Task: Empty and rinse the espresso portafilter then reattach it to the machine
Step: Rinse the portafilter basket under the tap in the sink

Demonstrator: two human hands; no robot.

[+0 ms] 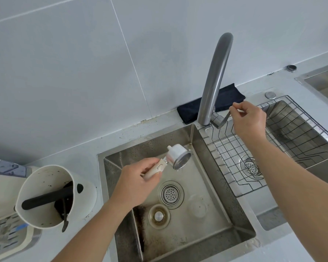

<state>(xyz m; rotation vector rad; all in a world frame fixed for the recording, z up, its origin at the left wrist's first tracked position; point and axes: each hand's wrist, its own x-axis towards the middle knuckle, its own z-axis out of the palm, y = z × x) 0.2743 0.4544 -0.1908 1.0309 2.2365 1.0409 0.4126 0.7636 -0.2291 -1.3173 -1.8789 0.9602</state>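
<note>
The portafilter (175, 156) has a white body, a metal basket and a cream handle. My left hand (138, 181) grips that handle and holds the portafilter tilted on its side over the steel sink (208, 188), basket facing right. The basket looks wet, with drops at its rim. My right hand (248, 118) pinches the lever of the grey faucet (214, 80) at its base. I see no stream of water from the spout. The espresso machine is not in view.
A white knock box (51, 195) with a black bar and dark grounds stands left of the sink. A wire rack (254, 148) sits in the right basin. A dark cloth (216, 103) lies behind the faucet. A drain strainer (170, 194) and a loose plug (158, 216) lie in the sink.
</note>
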